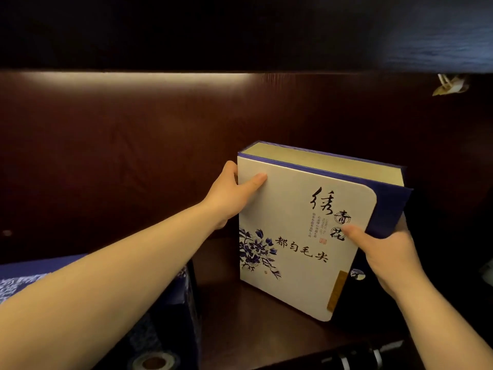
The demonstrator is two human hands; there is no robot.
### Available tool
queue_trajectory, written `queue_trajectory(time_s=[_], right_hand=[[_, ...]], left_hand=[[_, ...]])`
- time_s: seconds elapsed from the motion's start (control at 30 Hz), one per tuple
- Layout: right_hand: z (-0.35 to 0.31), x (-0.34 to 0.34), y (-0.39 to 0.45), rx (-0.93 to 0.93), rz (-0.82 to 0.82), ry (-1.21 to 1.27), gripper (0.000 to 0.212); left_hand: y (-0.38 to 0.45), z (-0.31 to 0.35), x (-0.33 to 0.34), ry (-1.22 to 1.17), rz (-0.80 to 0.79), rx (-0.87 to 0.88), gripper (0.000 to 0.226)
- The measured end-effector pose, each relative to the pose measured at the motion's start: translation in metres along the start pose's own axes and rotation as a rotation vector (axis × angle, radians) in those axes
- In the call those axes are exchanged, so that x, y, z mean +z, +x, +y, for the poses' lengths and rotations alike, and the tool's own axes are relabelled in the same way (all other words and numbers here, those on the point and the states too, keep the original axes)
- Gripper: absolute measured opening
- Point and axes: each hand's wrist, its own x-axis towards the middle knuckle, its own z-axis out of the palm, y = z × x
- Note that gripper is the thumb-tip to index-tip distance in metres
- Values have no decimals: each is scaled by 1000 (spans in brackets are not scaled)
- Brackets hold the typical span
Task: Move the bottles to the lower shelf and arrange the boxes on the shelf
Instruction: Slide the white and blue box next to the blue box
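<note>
A large white box (301, 222) with a blue spine, black calligraphy and a blue flower print stands upright on the dark wooden shelf (240, 316), tilted slightly back. My left hand (229, 194) grips its upper left edge, thumb on the front face. My right hand (386, 249) holds its right side near the blue spine, thumb pressed on the front. A dark bottle top (354, 356) with white bands shows at the bottom edge, right of centre.
A blue patterned box (170, 316) sits at the lower left under my left forearm. A round roll-like object (152, 361) lies at the bottom edge. A dark shelf board (240, 36) with a light strip hangs overhead. The brown back panel (120, 156) is close behind.
</note>
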Motion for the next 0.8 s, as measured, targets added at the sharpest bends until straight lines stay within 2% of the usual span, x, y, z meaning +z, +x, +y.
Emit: queue_trajectory(time_s=[0.07, 0.23, 0.3, 0.37, 0.53, 0.8], right_hand=[[-5, 1, -3, -1, -24, 53, 51], [-13, 3, -5, -14, -6, 177, 94], [-16, 6, -7, -17, -16, 209, 87], [-17, 9, -10, -2, -40, 222, 69], [-11, 15, -17, -1, -71, 244, 39], [-9, 19, -18, 4, -91, 252, 37]], left_hand=[[-25, 3, -16, 59, 5, 24, 37], [-73, 15, -45, 244, 58, 124, 31], [-87, 23, -54, 277, 94, 173, 30], [-101, 28, -63, 287, 110, 201, 31], [-132, 25, -72, 277, 100, 160, 36], [-152, 16, -82, 265, 96, 159, 42]])
